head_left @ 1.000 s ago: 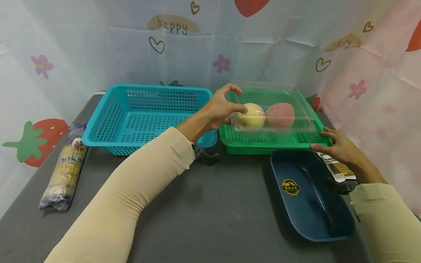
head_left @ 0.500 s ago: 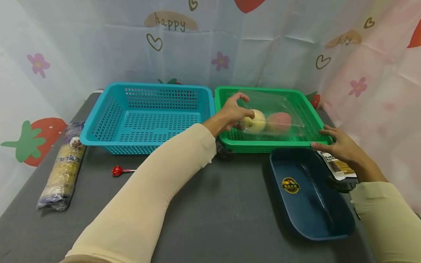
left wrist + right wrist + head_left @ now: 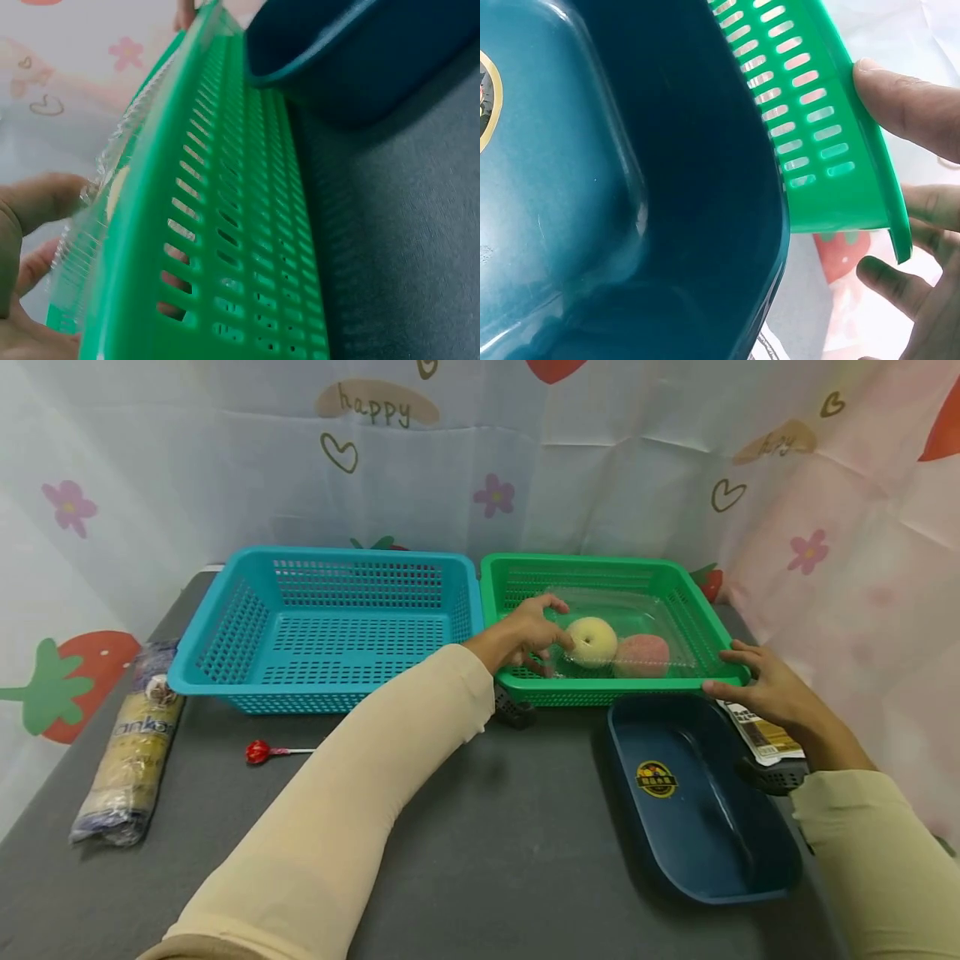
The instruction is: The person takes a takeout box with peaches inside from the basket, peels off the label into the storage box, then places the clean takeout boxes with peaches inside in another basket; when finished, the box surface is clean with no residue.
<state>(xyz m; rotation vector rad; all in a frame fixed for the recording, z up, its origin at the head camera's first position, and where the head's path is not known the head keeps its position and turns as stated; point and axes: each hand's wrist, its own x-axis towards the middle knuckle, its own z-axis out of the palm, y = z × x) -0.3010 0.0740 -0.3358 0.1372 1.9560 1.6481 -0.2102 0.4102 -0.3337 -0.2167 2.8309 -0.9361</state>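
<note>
My left hand (image 3: 531, 631) holds a clear plastic box (image 3: 637, 603) by its left end, thumb on the near side. Inside the box sit a pale yellow peach (image 3: 592, 642) and a pinkish one (image 3: 642, 657). The box lies within the green perforated basket (image 3: 585, 561), tilted toward its near wall. In the left wrist view, the box's crinkled edge (image 3: 97, 187) shows above the basket rim, beside the thumb. My right hand (image 3: 772, 689) grips the basket's near right corner, thumb against the rim (image 3: 885, 169) and fingers spread round the side.
A blue perforated basket (image 3: 352, 700) stands left of the green one. Nearer lies a dark blue tub (image 3: 697, 827) with a label beside it (image 3: 765, 731). A red lollipop (image 3: 258, 752) and a wrapped noodle-like pack (image 3: 135, 743) lie on the grey table at left.
My left hand has lowered the clear box with the peaches into the green basket, toward its near side. The right hand stays at the corner. The lollipop has come out from behind my left arm.
</note>
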